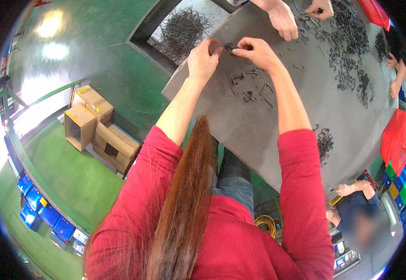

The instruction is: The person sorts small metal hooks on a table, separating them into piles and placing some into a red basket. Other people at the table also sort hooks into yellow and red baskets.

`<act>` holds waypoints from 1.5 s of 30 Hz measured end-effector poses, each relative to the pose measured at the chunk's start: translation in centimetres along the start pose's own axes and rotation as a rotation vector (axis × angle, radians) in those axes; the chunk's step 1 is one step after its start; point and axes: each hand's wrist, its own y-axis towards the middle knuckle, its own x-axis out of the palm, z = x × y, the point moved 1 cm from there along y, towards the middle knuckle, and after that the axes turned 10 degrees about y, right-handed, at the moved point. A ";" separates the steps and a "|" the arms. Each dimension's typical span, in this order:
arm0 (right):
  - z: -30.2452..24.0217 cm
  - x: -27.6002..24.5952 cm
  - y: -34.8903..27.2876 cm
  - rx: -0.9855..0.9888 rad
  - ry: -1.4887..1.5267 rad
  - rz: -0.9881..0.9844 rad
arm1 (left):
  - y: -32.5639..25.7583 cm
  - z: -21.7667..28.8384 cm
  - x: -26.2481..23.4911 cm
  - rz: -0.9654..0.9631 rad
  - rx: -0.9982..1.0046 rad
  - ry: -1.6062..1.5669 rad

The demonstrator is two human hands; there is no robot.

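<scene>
Left hand: fingers curled narrow at upper centre; cannot tell whether anything is held.
Right hand: thumb and fingertips drawn close beside a small dark piece; grip cannot be told.
Loose dark hooks: scattered on the grey table, below the hands.
Black crate: upper centre-left, beside the table; holds a tangled heap of dark hooks.
Cardboard boxes: left of frame, grouped together; contents unclear.
Blue bins: lower left, in a row; contents too small to tell.
Red bin: right edge.
</scene>
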 end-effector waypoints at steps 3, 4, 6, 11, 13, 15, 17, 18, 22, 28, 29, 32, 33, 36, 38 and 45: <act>-1.4 -0.7 -5.1 0.089 0.751 -0.062 | 0.5 0.5 -0.3 -0.005 0.147 0.101; -1.8 -0.4 -7.0 0.070 0.884 -0.008 | 0.5 0.6 -0.1 -0.030 0.207 0.138; -1.7 -0.1 -9.2 0.062 1.006 0.089 | 0.9 0.8 0.2 -0.106 0.294 0.219; 1.4 1.6 -11.0 0.089 0.152 0.152 | 2.0 1.2 0.0 -0.270 0.321 0.377; 2.1 2.5 -11.1 0.129 -0.160 0.154 | 2.2 0.6 0.2 -0.305 0.277 0.309; 2.3 3.6 -11.3 0.210 -0.444 0.231 | 1.9 -1.0 0.3 -0.329 0.182 0.159; 2.0 5.1 -11.2 0.262 -0.572 0.300 | 1.3 -2.1 -1.2 -0.486 -0.020 -0.301; 1.9 6.0 -11.3 0.303 -0.633 0.333 | 0.4 -1.9 -2.6 -0.636 -0.232 -0.600; 3.4 7.7 -11.8 0.313 -0.504 0.465 | -4.7 -1.5 -3.3 -0.738 -0.528 -0.999; 4.0 4.0 -15.7 0.438 -0.117 0.484 | -11.5 3.2 0.3 -0.693 -0.579 -0.969; 4.3 3.1 -17.2 0.471 -0.081 0.532 | -13.0 4.8 1.9 -0.674 -0.571 -0.863; 6.0 -0.1 -23.1 0.519 -0.103 0.663 | -17.7 10.5 7.3 -0.654 -0.286 -0.457; 6.3 -0.9 -24.9 0.570 -0.142 0.704 | -19.7 10.9 10.2 -0.654 -0.200 -0.424; 8.5 -1.7 -29.7 0.624 -0.432 0.791 | -23.7 16.1 12.0 -0.704 0.002 -0.311; 8.2 -0.9 -30.9 0.525 -0.803 0.817 | -23.9 16.4 12.2 -0.533 0.218 -0.184; 5.7 4.4 -21.1 0.086 -0.490 0.690 | -13.4 9.4 4.8 0.133 0.207 0.209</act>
